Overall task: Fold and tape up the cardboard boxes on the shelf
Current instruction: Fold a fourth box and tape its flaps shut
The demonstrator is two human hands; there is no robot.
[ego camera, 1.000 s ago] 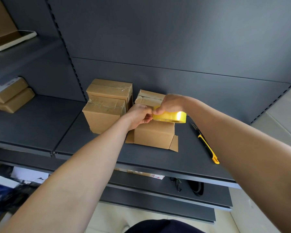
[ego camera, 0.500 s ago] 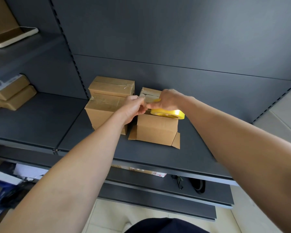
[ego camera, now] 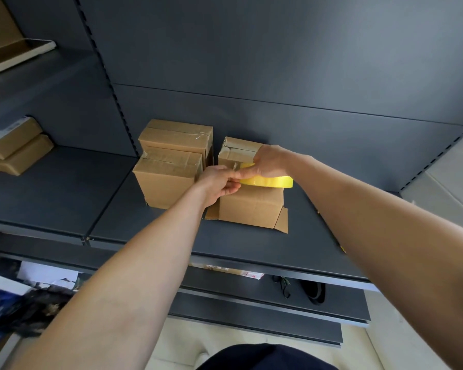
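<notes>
**Tape roll gripped over the unsealed box**

Both hands meet above one cardboard box (ego camera: 251, 206) on the grey shelf (ego camera: 145, 236). The right hand (ego camera: 267, 162) curls over the yellow tape roll (ego camera: 271, 181) and grips it from above, just over the box's top. The left hand (ego camera: 221, 182), fingers bent, pinches a short clear tape strip (ego camera: 234, 166) at the roll's left edge. The box sits directly beneath both hands, its lower flaps splayed out on the shelf. Just left of the left hand stand two taped boxes, the front box (ego camera: 166, 180) touching the rear box (ego camera: 177, 137) behind it.
</notes>
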